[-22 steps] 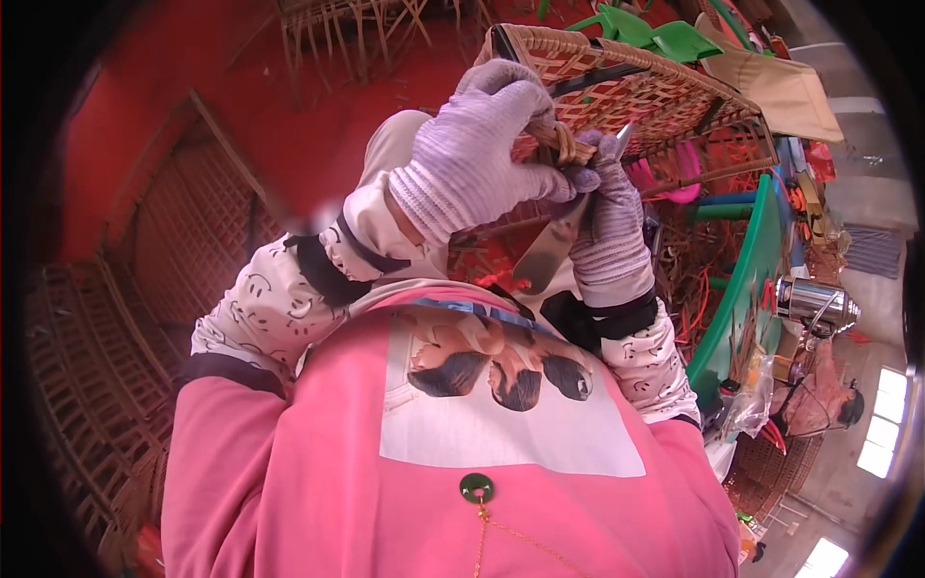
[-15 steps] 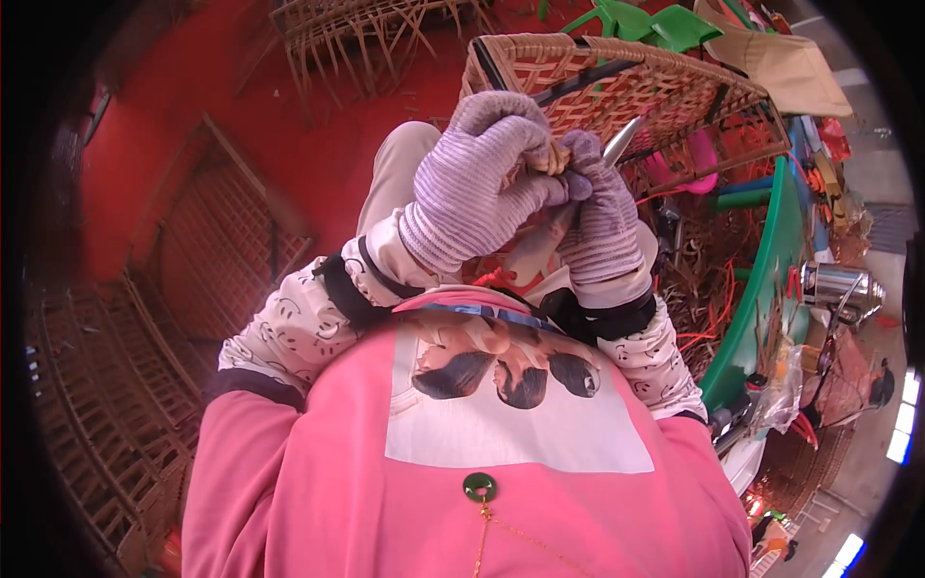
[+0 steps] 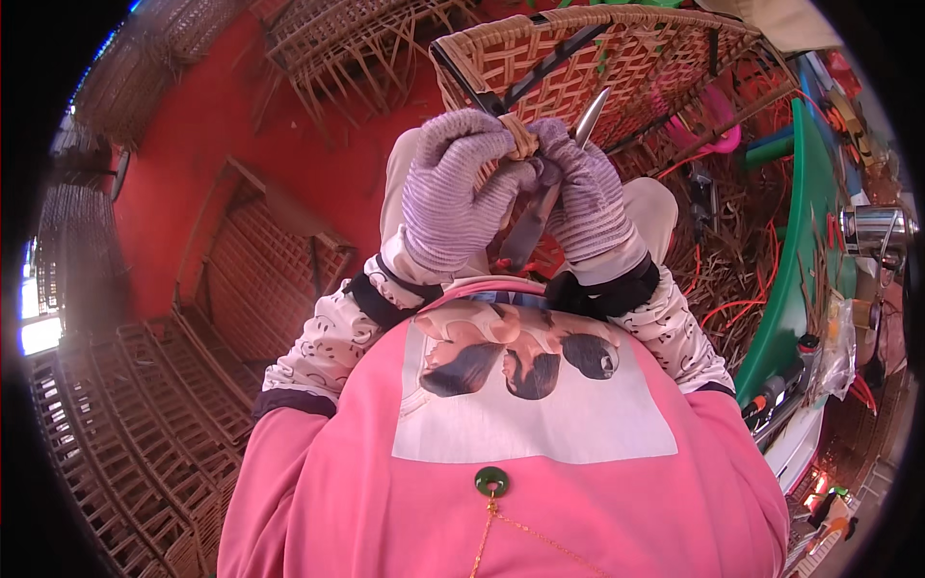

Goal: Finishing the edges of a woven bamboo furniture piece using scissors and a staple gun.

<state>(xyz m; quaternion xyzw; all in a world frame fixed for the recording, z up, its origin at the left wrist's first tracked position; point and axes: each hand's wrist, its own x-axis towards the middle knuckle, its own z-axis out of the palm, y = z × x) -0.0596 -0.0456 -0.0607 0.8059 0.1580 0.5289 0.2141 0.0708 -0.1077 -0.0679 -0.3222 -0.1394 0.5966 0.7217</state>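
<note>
We pinch cane strip (image 3: 521, 140) in left hand (image 3: 453, 191), grip knife (image 3: 529, 232) in right hand (image 3: 584, 196); woven panel (image 3: 626, 82) beyond both. Likely working strip; next calls for steady pinch.

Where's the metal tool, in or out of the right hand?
In: a broad blade shows below the right hand, a shiny metal end above.

No text, label, number or sign can be read. At six o'clock, a white printed panel (image 3: 530, 438) on the pink shirt (image 3: 347, 501) shows a picture only; sleeve covers, left (image 3: 323, 342) toward eight o'clock and right (image 3: 679, 332) past three, bear black line motifs. Near three, marks on the metal vessel (image 3: 872, 229) are too small to tell.
</note>
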